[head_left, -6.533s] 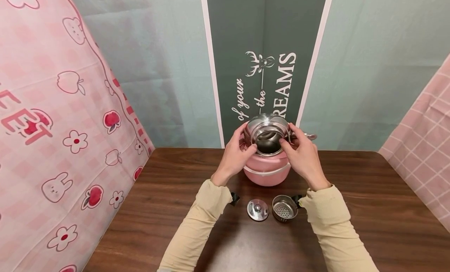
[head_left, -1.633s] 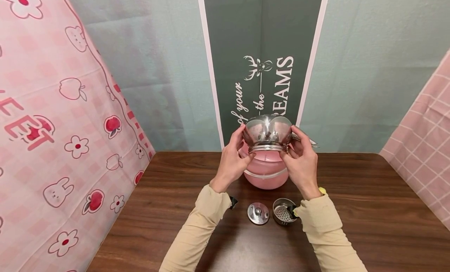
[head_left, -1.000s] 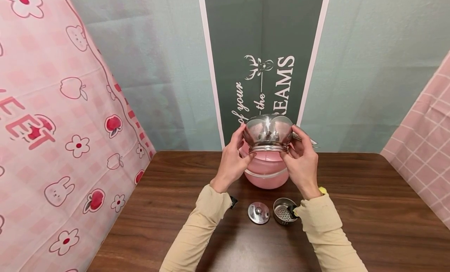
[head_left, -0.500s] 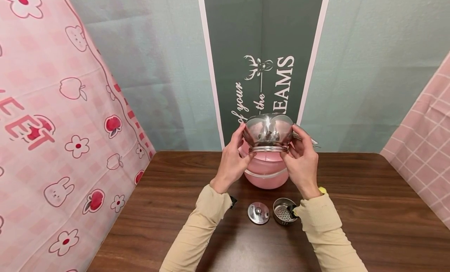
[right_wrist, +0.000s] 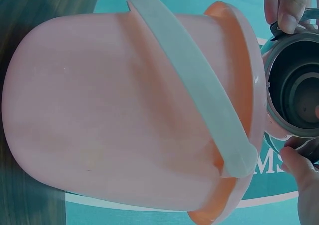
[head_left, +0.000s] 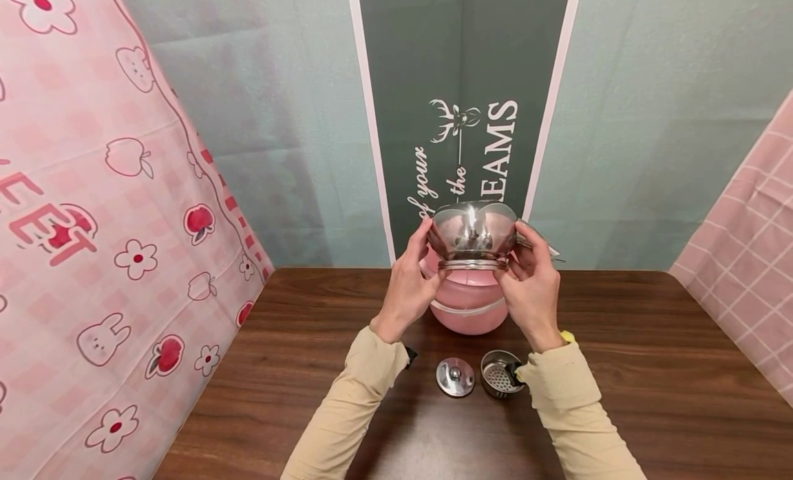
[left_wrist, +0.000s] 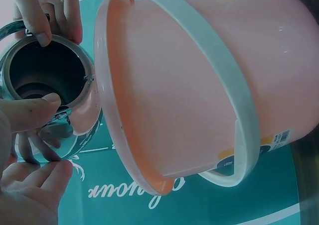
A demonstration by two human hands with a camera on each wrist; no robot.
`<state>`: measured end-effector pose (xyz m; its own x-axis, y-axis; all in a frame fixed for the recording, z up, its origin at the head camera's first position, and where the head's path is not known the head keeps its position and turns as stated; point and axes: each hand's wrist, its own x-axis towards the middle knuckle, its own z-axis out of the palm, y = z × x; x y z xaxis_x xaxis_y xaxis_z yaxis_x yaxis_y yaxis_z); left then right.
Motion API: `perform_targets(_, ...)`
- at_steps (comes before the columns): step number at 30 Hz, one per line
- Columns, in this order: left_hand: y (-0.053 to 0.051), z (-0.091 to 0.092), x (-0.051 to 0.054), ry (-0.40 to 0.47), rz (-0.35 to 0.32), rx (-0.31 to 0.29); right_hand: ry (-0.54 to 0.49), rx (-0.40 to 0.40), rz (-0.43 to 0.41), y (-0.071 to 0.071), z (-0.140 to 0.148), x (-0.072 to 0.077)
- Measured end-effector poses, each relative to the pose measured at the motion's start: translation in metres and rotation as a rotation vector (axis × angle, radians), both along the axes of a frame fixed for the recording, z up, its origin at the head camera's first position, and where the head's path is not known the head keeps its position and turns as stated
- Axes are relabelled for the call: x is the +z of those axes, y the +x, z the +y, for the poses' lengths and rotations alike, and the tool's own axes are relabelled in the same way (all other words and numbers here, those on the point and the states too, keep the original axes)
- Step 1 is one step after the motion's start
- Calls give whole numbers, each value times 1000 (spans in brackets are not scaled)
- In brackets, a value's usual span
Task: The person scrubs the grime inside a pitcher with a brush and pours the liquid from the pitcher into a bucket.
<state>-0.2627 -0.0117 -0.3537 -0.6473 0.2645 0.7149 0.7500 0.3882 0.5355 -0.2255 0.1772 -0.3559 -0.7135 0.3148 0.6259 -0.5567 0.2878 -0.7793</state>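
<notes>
A shiny stainless steel teapot (head_left: 473, 231) is tipped mouth-down over the pink bucket (head_left: 469, 318) in the head view. My left hand (head_left: 405, 287) grips its left side, thumb near the rim. On the right side my right hand (head_left: 533, 287) holds it near the handle (head_left: 548, 248), thumb also by the rim. Both wrist views show the teapot's open mouth beside the bucket's rim, with the dark inside of the pot (left_wrist: 42, 68) bare of any visible contents. A pale carrying handle (right_wrist: 192, 80) hangs across the bucket's side. The bucket's inside is mostly hidden.
Nearer me on the brown wooden table (head_left: 650, 370) lie a round metal lid (head_left: 455, 378) with a knob and a perforated strainer basket (head_left: 500, 375), close to my right sleeve. Cloth hangings stand behind the table and on both sides.
Since the oldest frame, the teapot has been tilted further, from its mouth facing me to facing down into the bucket. Over the last second and a half both hands and the pot stay still.
</notes>
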Motion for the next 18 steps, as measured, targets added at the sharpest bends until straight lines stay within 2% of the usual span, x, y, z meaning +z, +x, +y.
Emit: perform_targets(18, 1, 0, -1, 9, 58, 11, -13, 22, 74, -1, -1, -1)
